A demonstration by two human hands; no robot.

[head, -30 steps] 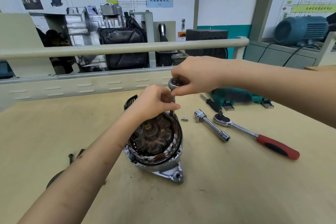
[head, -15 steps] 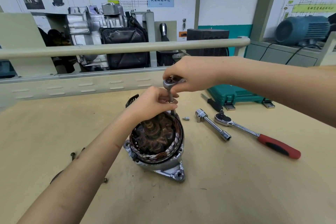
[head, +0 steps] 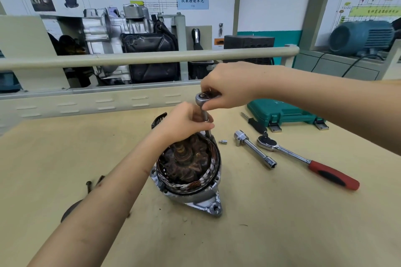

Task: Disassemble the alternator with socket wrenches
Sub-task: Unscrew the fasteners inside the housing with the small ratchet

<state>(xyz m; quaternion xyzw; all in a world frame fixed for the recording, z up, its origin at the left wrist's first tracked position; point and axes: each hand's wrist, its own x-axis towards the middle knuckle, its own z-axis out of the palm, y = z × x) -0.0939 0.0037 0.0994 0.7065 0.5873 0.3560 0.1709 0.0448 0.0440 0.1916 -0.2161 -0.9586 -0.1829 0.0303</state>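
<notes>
Alternator stands near the middle of the counter, open end up. One end cover is already off: copper stator windings and a rusty rotor with its shaft are exposed inside the remaining silver housing, whose mounting ear points toward the viewer. A dark finned part, possibly the removed cover, lies just behind the alternator.

Step in hand, as judged: a fastener at the far rim of the housing is being worked. A small ratchet with a thin extension stands nearly upright over that rim. Left hand pinches the extension shaft low down, steadying it. Right hand grips the ratchet head and handle at the top. The socket's seat on the fastener is hidden by the left hand.

Loose bolts lie left of the left forearm, so some fasteners are out. Stator, rotor and the lower housing are not yet separated.

To the right on the counter: a small socket, a chrome extension bar, a red-handled ratchet, and a green tool case behind them.
</notes>
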